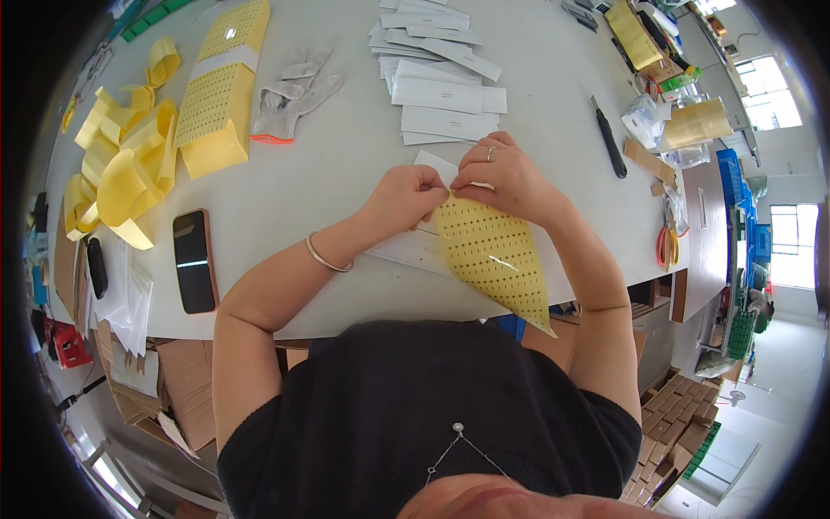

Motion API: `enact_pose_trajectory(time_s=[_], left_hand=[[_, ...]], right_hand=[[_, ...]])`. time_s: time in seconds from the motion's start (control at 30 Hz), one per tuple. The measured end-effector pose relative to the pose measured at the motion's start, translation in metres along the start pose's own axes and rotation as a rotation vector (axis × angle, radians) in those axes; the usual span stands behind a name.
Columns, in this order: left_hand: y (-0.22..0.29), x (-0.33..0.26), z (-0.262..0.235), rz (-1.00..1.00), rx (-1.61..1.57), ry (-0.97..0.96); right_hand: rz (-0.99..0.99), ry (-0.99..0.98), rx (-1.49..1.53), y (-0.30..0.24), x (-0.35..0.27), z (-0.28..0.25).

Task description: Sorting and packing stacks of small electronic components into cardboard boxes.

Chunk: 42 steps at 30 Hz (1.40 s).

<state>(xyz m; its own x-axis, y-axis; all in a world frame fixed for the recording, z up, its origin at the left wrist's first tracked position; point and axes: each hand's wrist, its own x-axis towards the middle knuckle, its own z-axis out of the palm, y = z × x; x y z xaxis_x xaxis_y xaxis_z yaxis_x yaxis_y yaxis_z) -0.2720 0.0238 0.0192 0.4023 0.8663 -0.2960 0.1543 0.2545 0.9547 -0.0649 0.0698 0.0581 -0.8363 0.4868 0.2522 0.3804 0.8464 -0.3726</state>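
Between my hands is a yellow sheet [494, 249] printed with rows of small dark marks. It curls, glossy, and its pointed lower end hangs past the table's front edge. My left hand [408, 201] pinches at the sheet's upper left corner, fingertips closed. Right beside it, my right hand [506, 180] grips the sheet's top edge with thumb and fingers. The fingertips of both hands nearly touch, and whatever tiny piece may lie between them is hidden. Under the left wrist and the sheet lies a flat white piece [406, 253]. Just beyond the hands spreads a pile of white paper slips [443, 95].
A stack of yellow sheets [212, 104] with a white band stands at left, beside curled yellow strips [134, 164]. Nearby lie grey gloves [294, 95] and a phone [194, 259]. A black-handled cutter [610, 143] and orange-handled scissors [666, 246] lie at right.
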Motion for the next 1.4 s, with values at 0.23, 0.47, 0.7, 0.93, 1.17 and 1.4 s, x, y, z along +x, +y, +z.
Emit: enact_pose_trajectory(time_s=[0.23,0.47,0.7,0.93,1.17,1.4], left_hand=[[-0.004,0.008,-0.007,-0.1,-0.306,-0.009],[-0.003,0.005,-0.003,-0.089,-0.204,0.005],[0.0,0.0,-0.003,-0.042,-0.128,-0.047],[0.006,-0.006,0.002,-0.006,0.011,-0.079],[0.005,-0.006,0.002,-0.018,0.045,-0.096],[0.005,-0.007,0.003,-0.038,0.003,-0.149]], right_hand=[[-0.071,0.083,-0.093,-0.002,0.007,0.0],[0.521,0.205,0.23,0.066,0.033,0.024],[0.465,0.078,-0.049,0.056,0.031,0.022],[0.455,-0.108,0.013,0.045,0.018,0.009],[0.439,-0.151,0.052,0.031,0.0,0.004],[0.401,-0.302,0.28,0.009,-0.013,-0.007]])
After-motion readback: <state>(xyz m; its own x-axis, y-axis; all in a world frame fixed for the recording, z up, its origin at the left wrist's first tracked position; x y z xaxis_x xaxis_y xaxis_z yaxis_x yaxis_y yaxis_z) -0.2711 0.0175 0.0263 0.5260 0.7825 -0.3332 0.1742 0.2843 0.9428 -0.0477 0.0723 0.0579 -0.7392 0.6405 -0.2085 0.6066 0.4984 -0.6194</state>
